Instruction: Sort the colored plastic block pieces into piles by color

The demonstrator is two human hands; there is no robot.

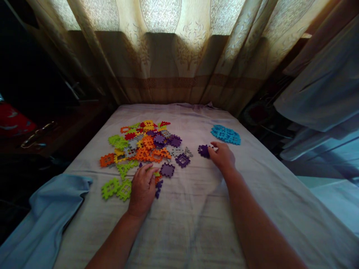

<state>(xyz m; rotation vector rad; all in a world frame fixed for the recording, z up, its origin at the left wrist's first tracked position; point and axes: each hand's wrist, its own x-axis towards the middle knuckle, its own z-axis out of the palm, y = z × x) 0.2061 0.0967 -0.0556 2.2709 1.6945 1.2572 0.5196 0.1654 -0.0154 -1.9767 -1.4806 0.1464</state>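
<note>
My right hand (223,155) is closed on the edge of a purple interlocking tile (204,150) with toothed edges, at or just above the sheet right of the mixed pieces. My left hand (143,185) rests over the near side of the pile, its fingers apart and partly covering some pieces. Beside its fingertips lies a solid purple tile (167,170), and beyond that a purple frame tile (183,160). Green tiles (125,189) lie just left of this hand. Orange pieces (143,154) and several yellow, red and grey ones make up the pile.
A group of blue pieces (226,134) lies at the far right of the sheet-covered surface (190,220). Light blue cloth (50,216) drapes over the left edge. A patterned curtain (174,63) hangs behind, and pale cloth (316,82) hangs at the right.
</note>
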